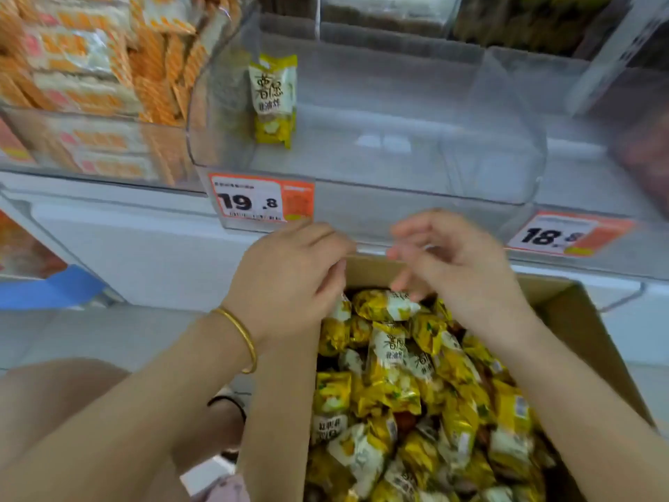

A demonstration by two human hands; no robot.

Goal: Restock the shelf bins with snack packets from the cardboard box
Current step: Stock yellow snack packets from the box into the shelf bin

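An open cardboard box [583,320] in front of me is heaped with yellow-and-white snack packets [394,371]. Above it stands a clear plastic shelf bin [362,192] holding a single yellow packet [273,99] upright against its left wall. My left hand [289,280], a gold bangle on its wrist, hovers over the box's far-left corner with fingers loosely curled; I see no packet in it. My right hand [452,269] is over the box's far edge, fingers spread and blurred, holding nothing.
A bin of orange-and-white packets [90,67] fills the left of the shelf. Another clear bin [615,146] on the right has something reddish in it. Price tags reading 19.8 [260,201] and 18 [568,235] hang on the bin fronts. A blue edge [47,288] shows lower left.
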